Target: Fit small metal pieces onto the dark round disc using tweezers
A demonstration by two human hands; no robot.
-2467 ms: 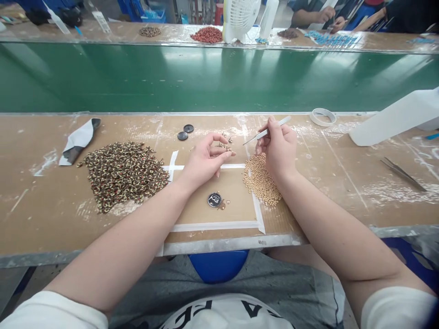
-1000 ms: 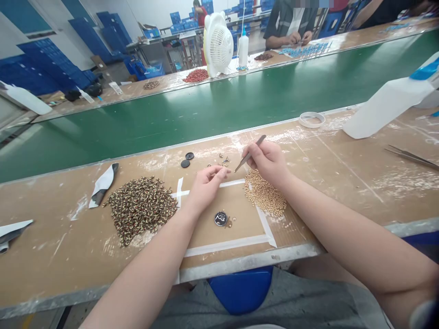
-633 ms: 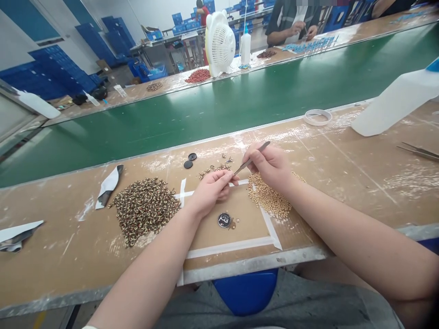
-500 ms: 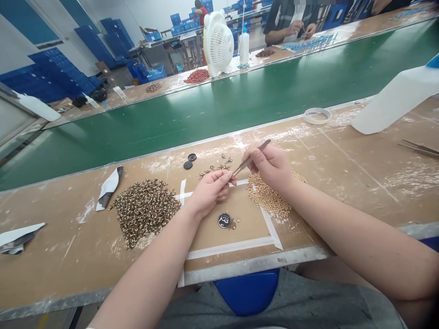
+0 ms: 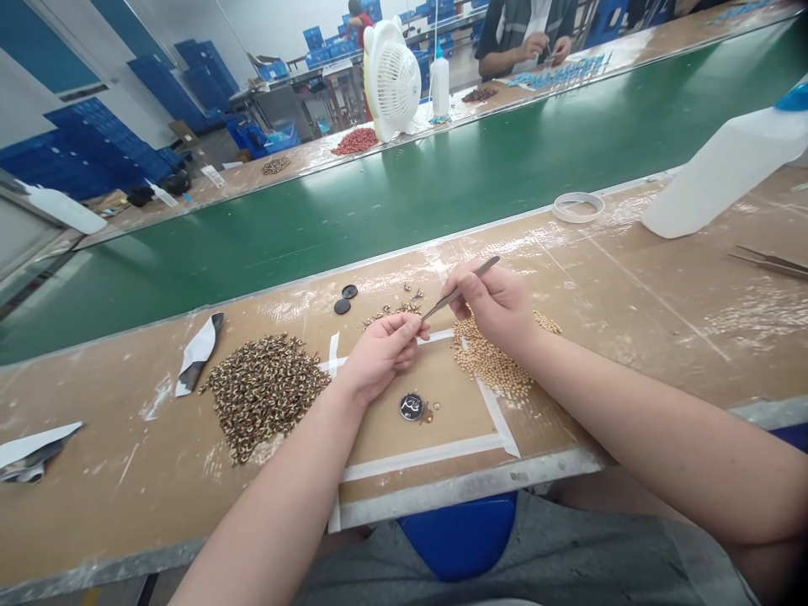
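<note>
My right hand (image 5: 496, 303) grips a pair of tweezers (image 5: 464, 288), whose tips reach to the fingertips of my left hand (image 5: 386, 349). The left fingers are pinched together; the small piece between them is too hidden to name. Below the hands lies a round black disc (image 5: 412, 407) with a wet, glossy top, beside a small brown smear. Left of my left hand spreads a heap of small dark-and-gold pieces (image 5: 268, 391). Pale beige beads (image 5: 489, 362) are piled under and beside my right hand. Several small loose pieces (image 5: 404, 310) lie just behind my left fingertips.
Two black round caps (image 5: 345, 299) sit near the green conveyor belt (image 5: 379, 210). At right are a tape ring (image 5: 578, 208), a large white bottle (image 5: 720, 172) and other tweezers (image 5: 773, 263). Across the belt stand a white fan (image 5: 395, 80) and a co-worker (image 5: 527, 42).
The tweezers' tips have come closer together at my left fingertips. Both hands stay nearly in place, while the whole view has shifted slightly.
</note>
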